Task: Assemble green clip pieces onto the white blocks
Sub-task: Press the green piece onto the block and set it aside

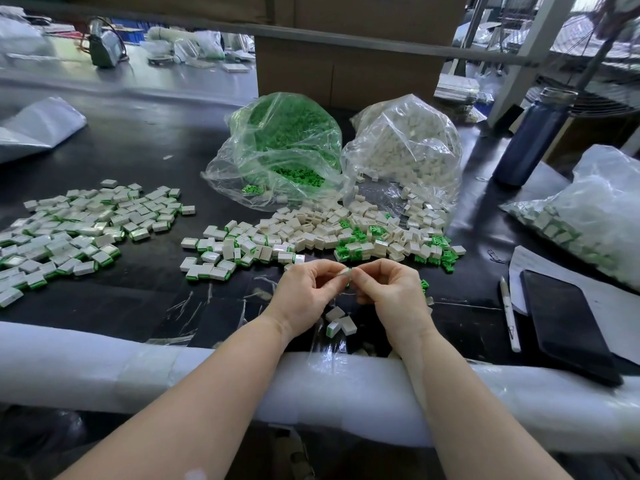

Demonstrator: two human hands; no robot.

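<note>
Foam padding (207, 368), white, wrapped along the counter (138, 150) edge nearest the viewer; both forearms rest across it.

Counter, black, carrying all stock; two clear bags beyond the hands: green clip pieces (284, 140) in the left one, white blocks (408, 147) in the right, both mouths spilling toward the grip.

Finished pile (76, 230), far left of the hands, white blocks with a green edge showing; mixed pile (329, 237) just beyond the fingertips, loose whites and loose greens together; three small blocks (341, 322) directly beneath the hands.

Phone (568, 323) and pen (509, 313), right of the right hand; dark bottle (533, 140) farther right and back.

Left hand (304, 292) and right hand (394, 292), fingers curled, thumbs and forefingers meeting on one small white block (346, 272) held between them above the counter, a sliver of green visible at its lower edge; piece looks small, hard, glossy plastic; seating of the clip cannot be told, fingers cover it.

Risks, judged: clip pressed in crooked or reversed if not squared first; slippery part springing out of the pinch into the mixed pile; half-seated unit passing as done, since finished and unfinished look much alike.
</note>
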